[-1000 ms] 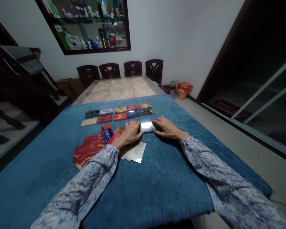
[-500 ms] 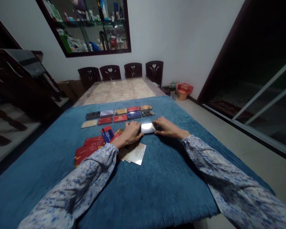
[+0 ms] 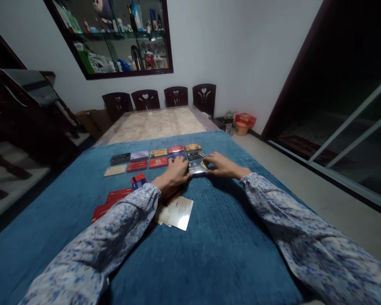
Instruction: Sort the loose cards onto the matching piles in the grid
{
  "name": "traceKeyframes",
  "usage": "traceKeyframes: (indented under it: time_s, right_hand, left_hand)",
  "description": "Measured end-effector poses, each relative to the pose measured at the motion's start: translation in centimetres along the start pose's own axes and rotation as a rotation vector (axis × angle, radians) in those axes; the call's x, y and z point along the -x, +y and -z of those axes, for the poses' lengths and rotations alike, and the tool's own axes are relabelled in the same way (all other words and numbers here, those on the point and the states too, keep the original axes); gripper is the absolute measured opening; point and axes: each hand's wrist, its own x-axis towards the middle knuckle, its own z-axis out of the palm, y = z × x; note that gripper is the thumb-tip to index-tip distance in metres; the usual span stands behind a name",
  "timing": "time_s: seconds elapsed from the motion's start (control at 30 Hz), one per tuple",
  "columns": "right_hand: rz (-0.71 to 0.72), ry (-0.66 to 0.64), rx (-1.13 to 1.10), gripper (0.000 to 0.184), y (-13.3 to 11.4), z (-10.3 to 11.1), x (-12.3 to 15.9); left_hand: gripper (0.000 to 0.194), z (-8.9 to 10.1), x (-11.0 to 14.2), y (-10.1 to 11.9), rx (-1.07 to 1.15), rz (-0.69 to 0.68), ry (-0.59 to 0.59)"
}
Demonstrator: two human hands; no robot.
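Observation:
Between my two hands lies a dark, glossy stack of cards (image 3: 197,168) with light lettering. My left hand (image 3: 177,170) grips its left edge with bent fingers, partly covering the blue cards (image 3: 175,155) behind. On the opposite edge, my right hand (image 3: 220,165) pinches the same stack. Just beyond it is a black card stack (image 3: 195,155). Other stacks stand in rows to the left, among them red cards (image 3: 158,162), a yellow stack (image 3: 158,153) and a cream card (image 3: 115,170). Under my left forearm, white cards (image 3: 181,213) and red cards (image 3: 119,195) lie spread out.
A blue cloth (image 3: 235,245) covers the near part of the table, with the marble-patterned top (image 3: 161,123) bare beyond it. Several dark chairs (image 3: 204,98) stand at the far end. An orange bucket (image 3: 241,128) is on the floor at the right.
Both hands have moved the dark card stack slightly away from me, closer to the black stack behind it. Its glare has lessened, so lettering shows. The view has tilted slightly.

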Motion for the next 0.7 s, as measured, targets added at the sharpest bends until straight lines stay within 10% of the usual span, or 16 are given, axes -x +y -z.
traceKeyframes:
  time_s: [0.7]
  right_hand:
    - [-0.073, -0.042, 0.118, 0.030, 5.1, -0.1, -5.5]
  left_hand:
    - [0.047, 0.2, -6.8, -1.1, -0.063, 0.078, -0.005]
